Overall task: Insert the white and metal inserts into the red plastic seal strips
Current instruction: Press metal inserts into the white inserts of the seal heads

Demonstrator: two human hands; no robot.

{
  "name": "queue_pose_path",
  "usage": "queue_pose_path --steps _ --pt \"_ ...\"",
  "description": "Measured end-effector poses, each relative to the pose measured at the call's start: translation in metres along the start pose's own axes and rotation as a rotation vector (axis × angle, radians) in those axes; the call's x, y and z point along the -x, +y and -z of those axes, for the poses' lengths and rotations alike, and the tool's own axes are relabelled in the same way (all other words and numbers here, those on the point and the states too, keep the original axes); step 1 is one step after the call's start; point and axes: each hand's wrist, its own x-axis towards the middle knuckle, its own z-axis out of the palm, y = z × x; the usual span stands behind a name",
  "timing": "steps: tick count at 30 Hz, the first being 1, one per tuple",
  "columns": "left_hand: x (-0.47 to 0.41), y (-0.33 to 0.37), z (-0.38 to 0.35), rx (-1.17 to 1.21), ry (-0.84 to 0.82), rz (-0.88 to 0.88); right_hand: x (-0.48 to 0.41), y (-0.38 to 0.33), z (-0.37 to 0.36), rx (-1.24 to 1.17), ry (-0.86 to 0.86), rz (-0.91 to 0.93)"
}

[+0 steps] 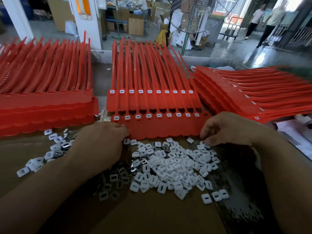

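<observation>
Two sheets of red seal strips (160, 127) lie in the middle of the table, one overlapping the other, each with a row of white inserts seated in its heads. A loose pile of white and metal inserts (172, 166) covers the brown cardboard in front of them. My left hand (101, 142) grips the near sheet at its lower left corner, fingers curled on the edge. My right hand (224, 129) hovers at the sheet's right end, fingertips curled down onto inserts at the pile's far edge; whether it pinches one is hidden.
A stack of red strips without inserts (45, 102) lies at the left. Another stack with inserts (253, 92) is fanned out at the right. A standing fan (190, 16) and boxes are behind the table; people walk at the far right.
</observation>
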Motion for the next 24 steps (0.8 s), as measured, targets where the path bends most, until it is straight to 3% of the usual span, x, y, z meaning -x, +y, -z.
queue_pose_path --steps 8,12,17,20,24 --pt "0.001 0.0 0.001 0.002 0.004 0.005 -0.002 -0.001 -0.003 0.014 -0.014 0.035" --pt "0.0 0.001 0.002 0.007 -0.001 0.009 0.004 -0.002 0.003 -0.13 0.033 0.054" --pt "0.0 0.001 0.002 0.008 -0.009 0.022 -0.001 0.002 0.004 -0.314 0.329 0.014" --pt "-0.002 0.001 0.003 0.001 -0.031 0.032 -0.012 0.005 -0.003 -0.16 0.506 -0.053" --pt "-0.001 0.0 0.002 -0.014 -0.014 0.062 -0.023 0.013 -0.007 -0.098 0.581 -0.117"
